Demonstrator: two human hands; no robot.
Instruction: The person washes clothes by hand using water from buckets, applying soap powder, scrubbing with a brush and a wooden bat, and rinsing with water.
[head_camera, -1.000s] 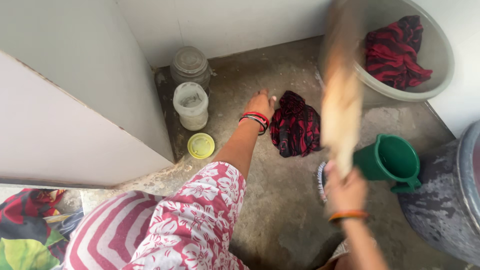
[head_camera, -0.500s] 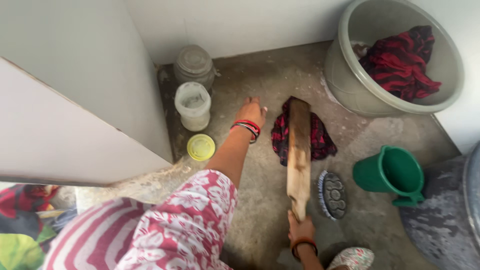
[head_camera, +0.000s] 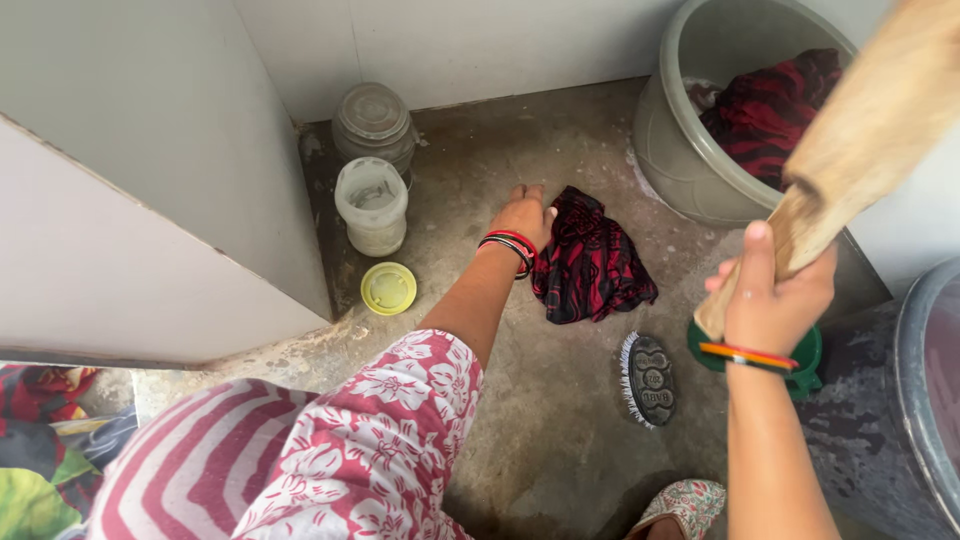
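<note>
Since half a second ago the wooden bat (head_camera: 880, 110) has swung up off the cloth (head_camera: 590, 255) and now sits raised and blurred at the upper right, the right hand (head_camera: 775, 300) wrapped tight round its narrow handle end, while the left hand (head_camera: 522, 213) lies flat with fingers together on the cloth's left edge on the concrete floor (head_camera: 560, 440). That cloth looks wet, limp and heavy, best pinned or bunched at an edge; the bat looks stiff and solid. Two lidded plastic jars (head_camera: 372, 165) stand by the wall with a round yellow lid (head_camera: 388, 288) in front; any labels are too small to tell.
</note>
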